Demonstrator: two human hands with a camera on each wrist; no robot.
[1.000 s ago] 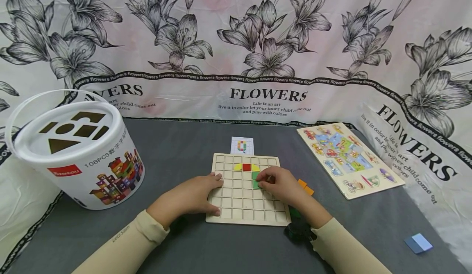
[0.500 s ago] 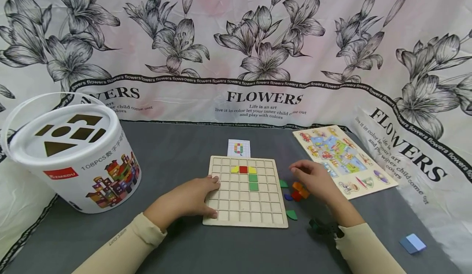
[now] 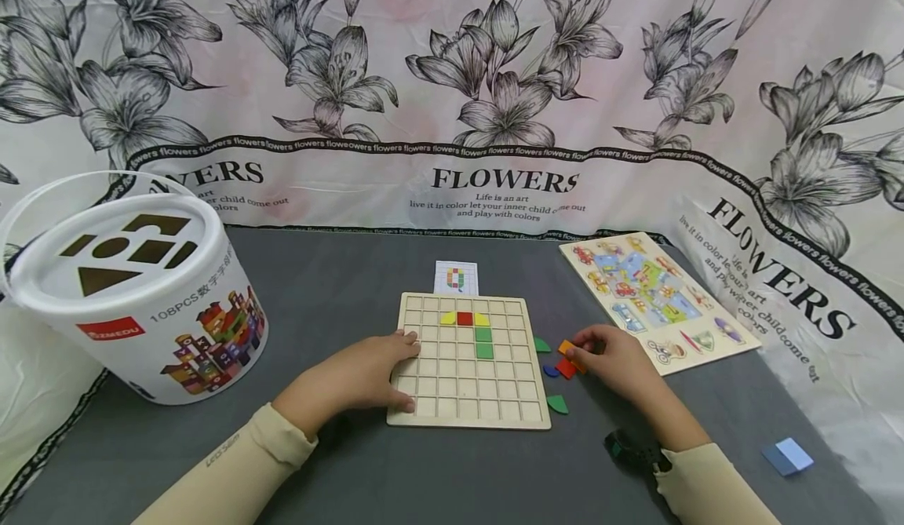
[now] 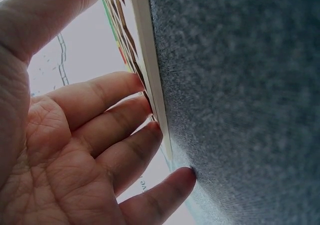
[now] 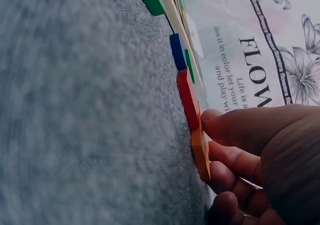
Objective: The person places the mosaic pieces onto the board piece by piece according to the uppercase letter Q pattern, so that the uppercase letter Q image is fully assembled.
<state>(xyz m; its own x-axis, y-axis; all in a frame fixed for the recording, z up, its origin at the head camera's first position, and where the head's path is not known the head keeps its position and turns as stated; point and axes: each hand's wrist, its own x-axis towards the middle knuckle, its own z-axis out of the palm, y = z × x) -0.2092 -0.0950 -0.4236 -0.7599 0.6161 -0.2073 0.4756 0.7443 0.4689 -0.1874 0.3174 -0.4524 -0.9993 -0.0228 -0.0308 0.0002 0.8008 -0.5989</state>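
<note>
The right hand point(image 3: 613, 358) has moved from the green tiles on the board to the loose pieces beyond its right edge, where thumb and fingers now pinch an orange tile point(image 5: 201, 157). The wooden grid board point(image 3: 468, 388) lies flat at the centre, bearing yellow tiles point(image 3: 448, 319), a red square point(image 3: 464, 319) and two green squares point(image 3: 484, 350). The left hand point(image 3: 362, 372) is spread wide, fingertips touching the board's left edge. A red tile point(image 3: 566, 368), blue piece point(image 3: 551, 371) and green quarter-round point(image 3: 558, 405) sit just beside the right edge; a patterned card point(image 3: 455, 276) meets the far one. Grey cloth point(image 3: 339, 289) separates the board from the bucket point(image 3: 141, 297), printed "108PCS" above a red label ending "MEDU", and from the picture puzzle point(image 3: 657, 301). Behind, the backdrop point(image 3: 508, 195) reads "FLOWERS", "Life is an art".
</note>
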